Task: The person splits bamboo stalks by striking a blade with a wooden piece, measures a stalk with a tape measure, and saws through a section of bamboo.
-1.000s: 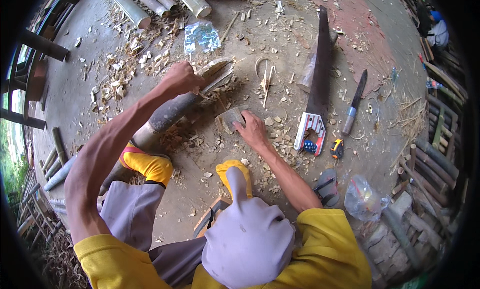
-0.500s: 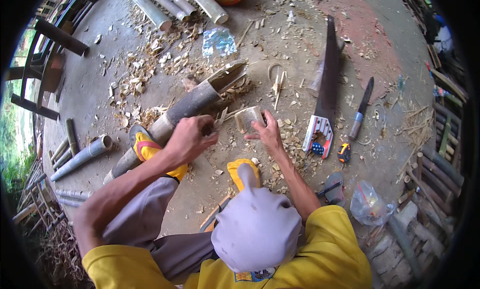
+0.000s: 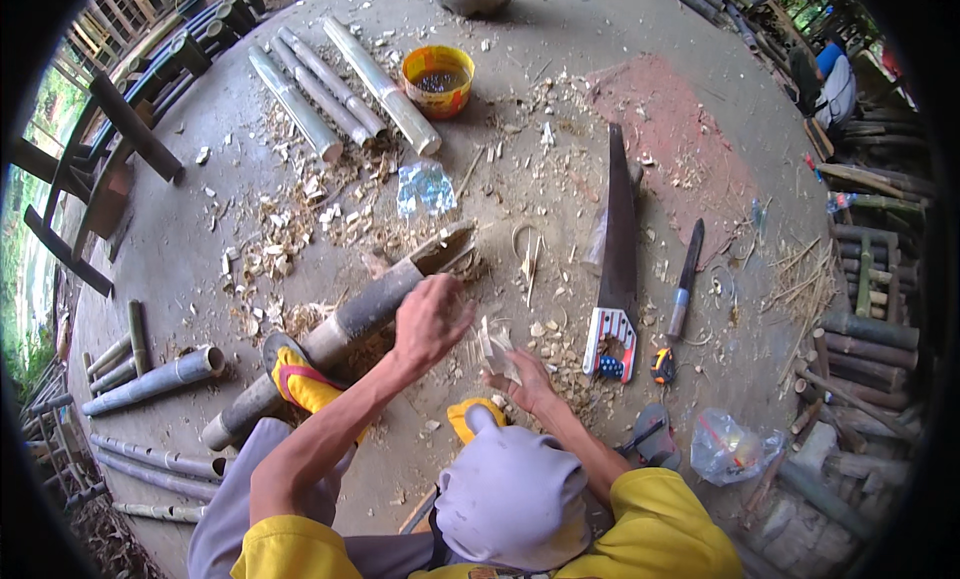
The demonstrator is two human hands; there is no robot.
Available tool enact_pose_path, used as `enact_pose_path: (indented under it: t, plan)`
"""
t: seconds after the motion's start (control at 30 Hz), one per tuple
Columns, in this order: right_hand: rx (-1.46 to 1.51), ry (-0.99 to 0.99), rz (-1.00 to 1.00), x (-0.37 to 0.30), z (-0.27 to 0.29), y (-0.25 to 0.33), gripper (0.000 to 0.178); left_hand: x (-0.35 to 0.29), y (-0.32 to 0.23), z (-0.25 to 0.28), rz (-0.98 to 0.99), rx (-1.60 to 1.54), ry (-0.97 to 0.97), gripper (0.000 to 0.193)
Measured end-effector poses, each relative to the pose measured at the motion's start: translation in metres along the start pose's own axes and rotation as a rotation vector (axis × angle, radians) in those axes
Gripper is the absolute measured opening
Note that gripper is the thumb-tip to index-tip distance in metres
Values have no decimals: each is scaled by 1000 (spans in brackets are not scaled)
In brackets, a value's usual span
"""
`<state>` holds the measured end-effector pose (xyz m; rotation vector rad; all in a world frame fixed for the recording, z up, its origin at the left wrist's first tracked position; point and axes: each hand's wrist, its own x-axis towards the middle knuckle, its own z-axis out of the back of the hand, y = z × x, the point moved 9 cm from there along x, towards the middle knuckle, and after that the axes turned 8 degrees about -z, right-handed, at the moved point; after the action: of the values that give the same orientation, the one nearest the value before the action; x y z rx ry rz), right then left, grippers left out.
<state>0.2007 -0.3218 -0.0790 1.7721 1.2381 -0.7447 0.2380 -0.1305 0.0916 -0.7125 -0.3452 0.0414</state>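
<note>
In my right hand [image 3: 527, 381] is a short, pale piece of bamboo [image 3: 493, 347], gripped at its near right side with the fingers around it. My left hand [image 3: 432, 324] is raised beside the upper part of a thick dark bamboo tube [image 3: 350, 314]; its fingers are smeared by motion, and whether anything is in them is hidden. The tube lies slantwise on the ground, its far end cut open. My left foot, in a yellow sock and sandal [image 3: 298, 379], rests on the tube.
A handsaw [image 3: 617, 239] and a knife [image 3: 686, 279] lie to the right, near a yellow-and-black tape measure [image 3: 662, 365]. Several bamboo poles [image 3: 380, 84] and a yellow-red tub [image 3: 437, 101] stand farther off. Shavings [image 3: 285, 194] litter the ground. A plastic bag [image 3: 735, 447] sits at right.
My left hand has risen away from the pale piece toward the tube's far end. My right hand still grips the piece, now tilted differently. The head view has shifted, showing more of the far ground.
</note>
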Motion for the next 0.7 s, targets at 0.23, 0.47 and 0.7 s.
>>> enact_pose_path:
  t: [0.23, 0.47, 0.7]
  plan:
    - [-131, 578, 176, 21, -178, 193, 36, -6, 91, 24, 230, 45, -21, 25]
    - [-410, 212, 767, -48, -318, 401, 86, -11, 100, 20, 256, 78, -8, 33]
    - [-1255, -334, 971, -45, -93, 196, 29, -50, 101, 21, 161, 340, 180, 76]
